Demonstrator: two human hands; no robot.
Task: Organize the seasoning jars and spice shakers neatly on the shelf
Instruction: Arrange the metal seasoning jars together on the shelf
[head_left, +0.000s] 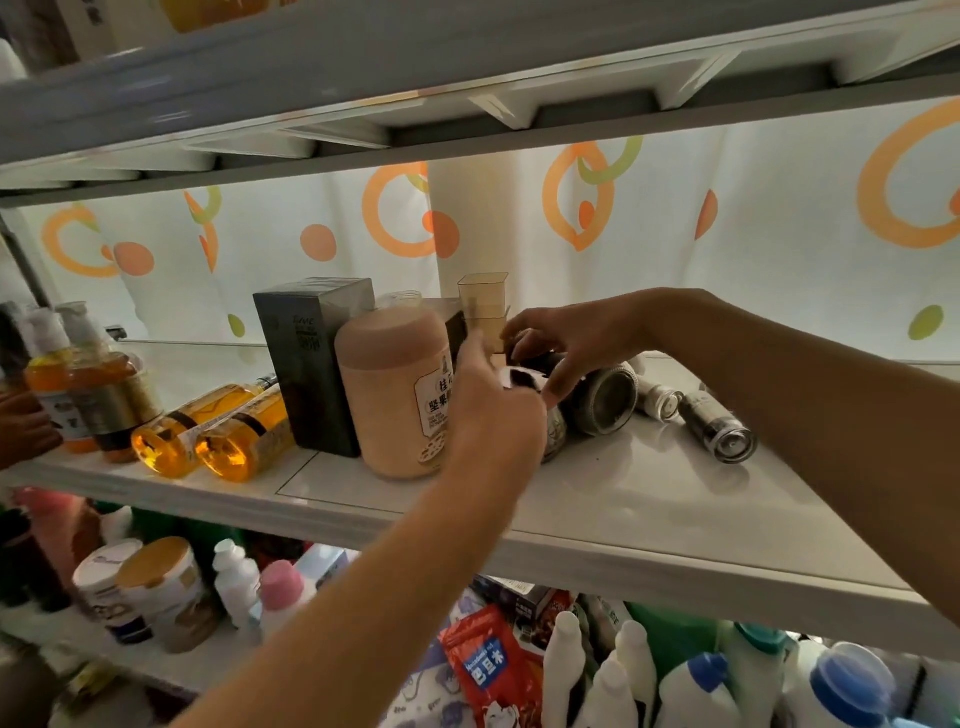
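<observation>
On the middle shelf (649, 499), mid-span, both hands meet over a cluster of toppled jars.

Hands:
- right hand (566, 340) reaches in from the right, fingers curled down over the top of a dark jar (608, 400); it looks clamped on it.
- left hand (493, 415) comes up from below, back to the camera and motion-blurred; I cannot tell whether it holds anything. A black-and-white labelled piece (519, 376) shows between the two hands; what it belongs to is unclear.

Task's things:
- the dark jar lies on its side, round base facing out, ribbed rim, contents dark.
- to its right, a small shaker (661, 400) and a larger shaker (719, 428), both silvery, both tipped over, ends toward the front edge, near each other but apart.
- a pink canister (395, 395) stands upright just left of the hands, against a dark box (311, 364).
- amber bottles (208, 431) lie on their sides further left.

Step in hand, as I judge it: standing the dark jar upright.

Doing it well:
- pivot the jar on its base rim rather than lifting it, lid end rising last.
- steady the low side with the left hand so it cannot roll into the shakers.
- set it beside the canister, label forward, leaving room for the shakers in line.
- round bodies on a glossy shelf will likely roll; right one at a time.
</observation>
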